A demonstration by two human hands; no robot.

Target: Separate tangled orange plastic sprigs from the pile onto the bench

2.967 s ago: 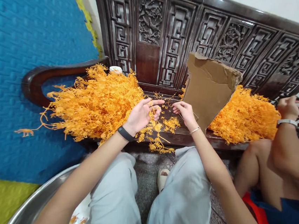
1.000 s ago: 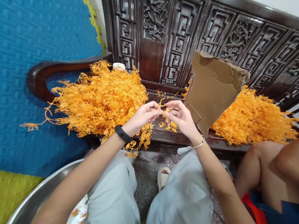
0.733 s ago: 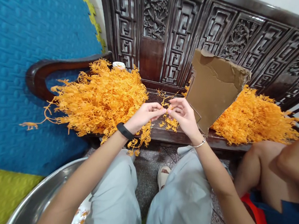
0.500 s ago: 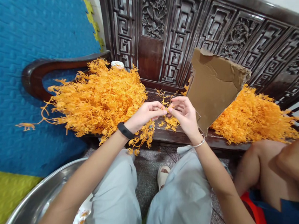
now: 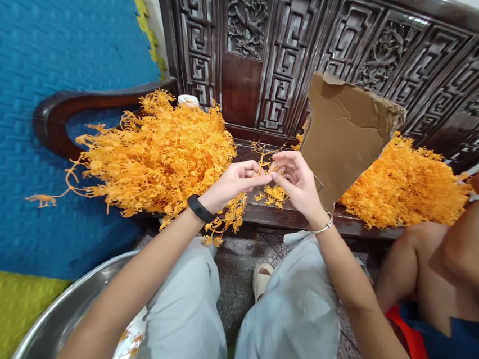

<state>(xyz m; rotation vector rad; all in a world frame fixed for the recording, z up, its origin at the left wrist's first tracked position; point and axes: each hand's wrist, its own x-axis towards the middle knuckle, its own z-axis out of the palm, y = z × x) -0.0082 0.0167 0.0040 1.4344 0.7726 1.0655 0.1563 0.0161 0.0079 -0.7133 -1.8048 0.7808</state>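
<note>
Both hands, left hand (image 5: 233, 183) and right hand (image 5: 296, 180), pinching one orange sprig (image 5: 266, 168) with fingers together, big orange heap (image 5: 161, 155) on bench (image 5: 291, 215) left unsorted.

Glossy dark carved wood bench (image 5: 304, 39), matt torn brown cardboard (image 5: 345, 133), shiny metal basin (image 5: 65, 321), dimpled blue foam mat (image 5: 45, 42)

Dark carved wooden bench (image 5: 291, 215): two orange sprig heaps (image 5: 161, 155) (image 5: 404, 181), loose sprigs (image 5: 274, 194), cardboard piece (image 5: 343, 133) between heaps.
</note>
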